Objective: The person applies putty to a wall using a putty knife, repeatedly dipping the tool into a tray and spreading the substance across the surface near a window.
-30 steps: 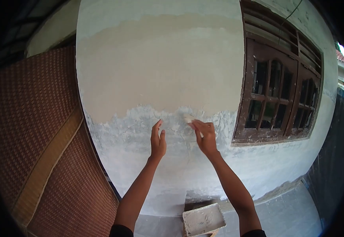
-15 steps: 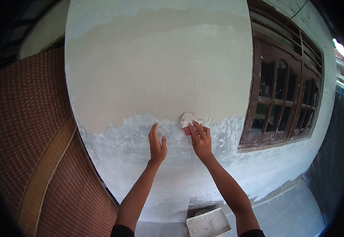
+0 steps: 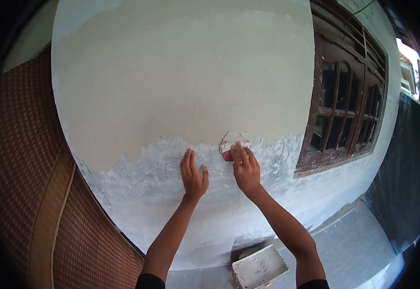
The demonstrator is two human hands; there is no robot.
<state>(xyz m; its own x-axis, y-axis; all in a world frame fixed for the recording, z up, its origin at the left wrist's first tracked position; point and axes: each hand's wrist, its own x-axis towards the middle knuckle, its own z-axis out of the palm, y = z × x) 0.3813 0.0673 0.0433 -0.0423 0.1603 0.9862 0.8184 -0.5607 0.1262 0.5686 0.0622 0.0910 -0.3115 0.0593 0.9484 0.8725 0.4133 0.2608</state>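
My right hand (image 3: 246,168) grips a scraper (image 3: 228,155) with a reddish part showing and pale putty on its face, held against the wall (image 3: 190,86) where the beige coat meets the patchy grey-white surface. Just left of it, my left hand (image 3: 194,174) rests near or on the wall, its fingers pointing up, the thumb apart and nothing in it. The beige layer covers the upper wall, and its lower edge is ragged.
A tray (image 3: 260,266) holding whitish paste sits low by the wall's base. A brown wooden window (image 3: 345,101) is on the right. Woven brown panels (image 3: 27,144) stand at the left, and a dark sheet (image 3: 398,178) hangs far right.
The view has shifted slightly. My left hand has turned its palm more toward the wall. The scraper now lies flatter against the wall, with less of its putty visible.
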